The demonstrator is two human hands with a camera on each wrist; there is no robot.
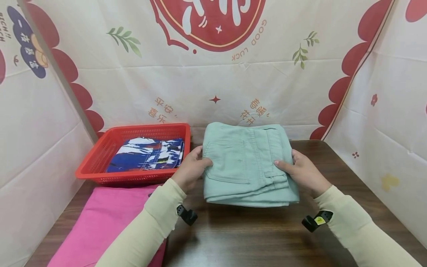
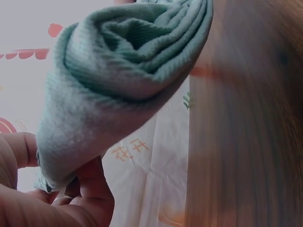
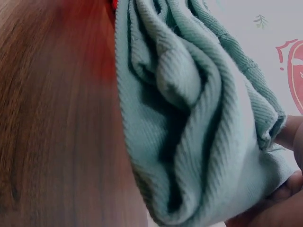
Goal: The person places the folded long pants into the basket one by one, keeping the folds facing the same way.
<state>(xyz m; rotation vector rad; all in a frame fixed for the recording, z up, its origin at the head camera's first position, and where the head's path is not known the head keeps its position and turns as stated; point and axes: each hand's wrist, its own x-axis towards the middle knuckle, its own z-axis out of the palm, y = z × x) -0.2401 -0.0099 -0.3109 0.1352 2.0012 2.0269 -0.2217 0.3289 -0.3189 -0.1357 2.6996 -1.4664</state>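
A folded pair of light green trousers is held up above the table between both hands, its back pocket facing up. My left hand grips the left edge, thumb on top and fingers beneath. On the opposite edge my right hand grips in the same way. The left wrist view shows the rolled layers of the trousers at that end, with the left hand pinching a corner. In the right wrist view the stacked folds of the trousers rise off the wood, and the right hand is partly cut off.
A red plastic basket stands at the back left with a folded blue and white patterned garment inside. Pink folded cloth lies in front of it, under the left forearm. Printed cloth walls enclose the brown wooden table.
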